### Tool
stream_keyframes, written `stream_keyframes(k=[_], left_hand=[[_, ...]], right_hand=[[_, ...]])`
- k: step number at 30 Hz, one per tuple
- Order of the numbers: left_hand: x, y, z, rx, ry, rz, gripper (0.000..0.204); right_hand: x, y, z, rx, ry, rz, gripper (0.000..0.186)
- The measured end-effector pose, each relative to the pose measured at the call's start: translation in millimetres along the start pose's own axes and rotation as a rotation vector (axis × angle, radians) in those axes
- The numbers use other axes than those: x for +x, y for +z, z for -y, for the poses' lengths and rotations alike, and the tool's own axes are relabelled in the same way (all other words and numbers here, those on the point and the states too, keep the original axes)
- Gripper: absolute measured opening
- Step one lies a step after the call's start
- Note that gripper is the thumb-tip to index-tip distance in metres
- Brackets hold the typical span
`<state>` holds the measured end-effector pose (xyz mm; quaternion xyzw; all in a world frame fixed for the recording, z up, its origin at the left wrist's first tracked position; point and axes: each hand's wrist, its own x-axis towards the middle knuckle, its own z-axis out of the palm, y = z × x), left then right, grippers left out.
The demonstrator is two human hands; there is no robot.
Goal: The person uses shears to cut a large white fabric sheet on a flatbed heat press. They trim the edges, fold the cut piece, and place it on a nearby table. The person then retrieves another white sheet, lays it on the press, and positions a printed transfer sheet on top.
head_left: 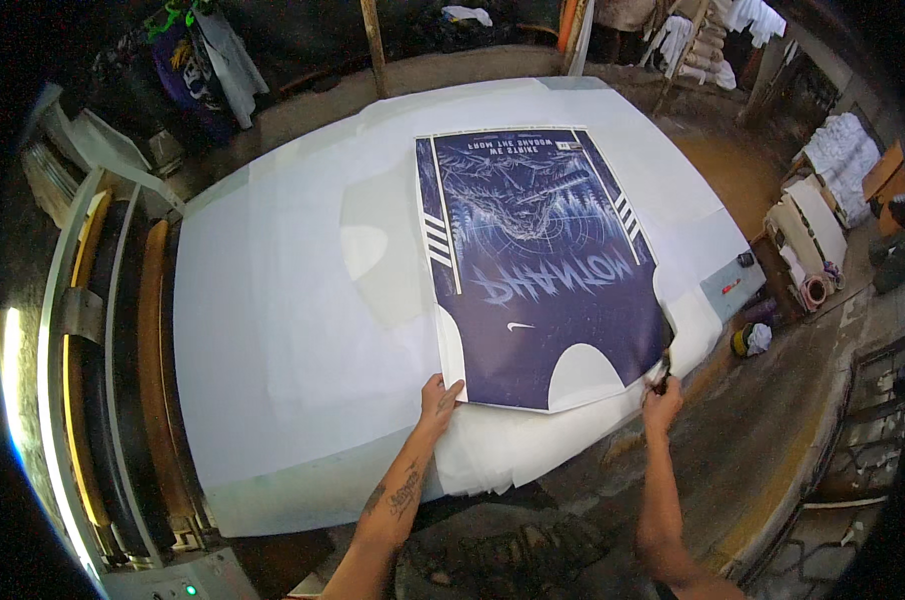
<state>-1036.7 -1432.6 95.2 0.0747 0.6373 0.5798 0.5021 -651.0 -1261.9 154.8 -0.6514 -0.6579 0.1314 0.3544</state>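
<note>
A large printed sheet (553,310) lies on the white-covered table, showing a dark navy jersey panel with pale graphics, upside down from where I stand. My left hand (439,398) pinches its near left corner, thumb on top of the white margin. At the near right corner, my right hand (663,395) is closed around dark-handled scissors (663,366). Their blades sit at the sheet's right edge, beside the shoulder of the printed panel; the exact blade position is too small to make out. A white half-round neck area (585,378) lies between my hands.
White sheets (273,290) cover the table, some hanging over its near edge (503,450). A roller machine (123,370) stands along the left side. Small items (731,288) lie on the right corner. Fabric rolls (808,240) stand beyond the table at right.
</note>
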Motion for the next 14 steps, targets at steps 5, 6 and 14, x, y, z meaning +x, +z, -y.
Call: stream_keyframes(k=[5, 6, 14], left_hand=[[11, -28, 6, 0.076, -0.054, 0.104, 0.029], [15, -37, 11, 0.138, -0.056, 0.112, 0.028], [21, -62, 28, 0.325, -0.036, 0.202, 0.029]], right_hand=[[-143, -3, 38, 0.399, 0.258, 1.009, 0.019], [-182, 7, 44, 0.609, 0.509, 1.265, 0.018], [-303, 83, 122, 1.133, 0.794, 1.418, 0.073]])
